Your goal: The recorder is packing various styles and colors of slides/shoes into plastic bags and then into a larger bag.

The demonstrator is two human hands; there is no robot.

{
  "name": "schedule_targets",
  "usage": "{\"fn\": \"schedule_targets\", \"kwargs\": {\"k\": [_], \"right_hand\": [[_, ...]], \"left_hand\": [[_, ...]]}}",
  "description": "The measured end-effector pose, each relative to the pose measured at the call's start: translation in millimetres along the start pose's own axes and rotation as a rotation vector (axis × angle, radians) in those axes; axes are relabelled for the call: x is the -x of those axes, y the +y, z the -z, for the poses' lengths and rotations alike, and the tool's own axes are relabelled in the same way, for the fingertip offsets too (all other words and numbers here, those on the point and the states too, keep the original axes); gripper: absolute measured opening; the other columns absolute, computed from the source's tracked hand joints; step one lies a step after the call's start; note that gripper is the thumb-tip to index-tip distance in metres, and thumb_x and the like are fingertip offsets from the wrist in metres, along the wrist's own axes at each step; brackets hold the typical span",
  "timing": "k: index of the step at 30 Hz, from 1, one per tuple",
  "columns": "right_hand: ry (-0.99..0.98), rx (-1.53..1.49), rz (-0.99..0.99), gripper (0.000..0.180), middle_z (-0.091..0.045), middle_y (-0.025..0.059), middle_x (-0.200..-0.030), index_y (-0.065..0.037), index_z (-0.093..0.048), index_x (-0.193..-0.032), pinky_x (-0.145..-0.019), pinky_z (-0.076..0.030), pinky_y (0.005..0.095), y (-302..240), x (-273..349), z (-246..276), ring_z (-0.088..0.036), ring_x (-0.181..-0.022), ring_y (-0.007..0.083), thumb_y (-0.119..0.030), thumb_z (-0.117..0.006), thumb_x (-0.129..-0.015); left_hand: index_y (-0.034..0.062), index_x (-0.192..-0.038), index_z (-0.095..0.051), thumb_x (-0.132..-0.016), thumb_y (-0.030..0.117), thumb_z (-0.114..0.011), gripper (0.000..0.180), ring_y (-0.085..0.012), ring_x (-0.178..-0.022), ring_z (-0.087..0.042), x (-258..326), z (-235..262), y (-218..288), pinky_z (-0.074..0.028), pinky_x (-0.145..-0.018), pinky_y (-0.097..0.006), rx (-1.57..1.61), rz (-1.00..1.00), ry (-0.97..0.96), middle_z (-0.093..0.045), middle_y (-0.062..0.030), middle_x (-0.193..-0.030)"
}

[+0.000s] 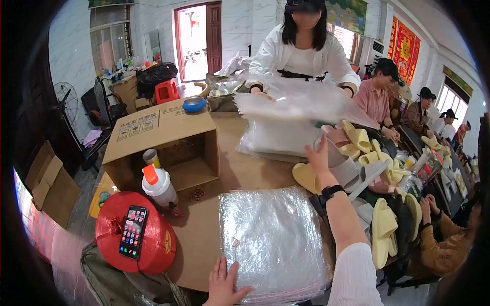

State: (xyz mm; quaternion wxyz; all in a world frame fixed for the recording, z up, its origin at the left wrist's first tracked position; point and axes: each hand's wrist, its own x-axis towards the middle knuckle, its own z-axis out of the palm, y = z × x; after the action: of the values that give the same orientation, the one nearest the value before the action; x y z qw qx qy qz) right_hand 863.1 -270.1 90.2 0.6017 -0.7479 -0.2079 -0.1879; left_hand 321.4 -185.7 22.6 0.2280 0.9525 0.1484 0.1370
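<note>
My right hand (320, 159) reaches out over the table and grips a grey foam slipper (343, 162) at the edge of a heap of yellow, pink and grey slippers (365, 145). A black watch sits on that wrist. My left hand (223, 285) lies flat, fingers spread, on the near left corner of a stack of clear plastic bags (273, 239) in front of me. Nothing is held in the left hand.
An open cardboard box (163, 143) lies on its side at the left, with a white jug with an orange cap (159, 187) and a red round tin carrying a phone (133, 230) beside it. A person across the table handles plastic bags (301, 104). Other people sit along the right.
</note>
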Motion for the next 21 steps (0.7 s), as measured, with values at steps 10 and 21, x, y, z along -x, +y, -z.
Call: {"fn": "schedule_targets", "kwargs": {"k": [10, 21], "right_hand": [[-0.437, -0.175, 0.245, 0.078, -0.049, 0.0117, -0.142, -0.011, -0.034, -0.15, -0.1, -0.046, 0.0493, -49.5, 14.5, 39.1, -0.05, -0.126, 0.027, -0.065, -0.046, -0.094], [-0.467, -0.543, 0.061, 0.079, -0.051, 0.0114, -0.139, -0.01, -0.035, -0.149, -0.098, -0.047, 0.0477, -76.5, 72.5, 45.7, -0.052, -0.123, 0.0256, -0.066, -0.047, -0.093]], "left_hand": [[-0.0011, -0.15, -0.029, -0.086, 0.042, -0.074, 0.09, -0.0385, -0.137, -0.04, -96.7, 50.1, 20.3, -0.035, -0.112, -0.047, 0.611, 0.025, -0.119, -0.038, -0.0265, -0.149], [0.007, -0.157, -0.009, -0.09, 0.075, -0.042, 0.101, -0.0409, -0.135, -0.04, -219.1, 56.5, 46.9, -0.039, -0.109, -0.055, 1.835, 0.405, -0.073, -0.034, -0.0304, -0.148]]}}
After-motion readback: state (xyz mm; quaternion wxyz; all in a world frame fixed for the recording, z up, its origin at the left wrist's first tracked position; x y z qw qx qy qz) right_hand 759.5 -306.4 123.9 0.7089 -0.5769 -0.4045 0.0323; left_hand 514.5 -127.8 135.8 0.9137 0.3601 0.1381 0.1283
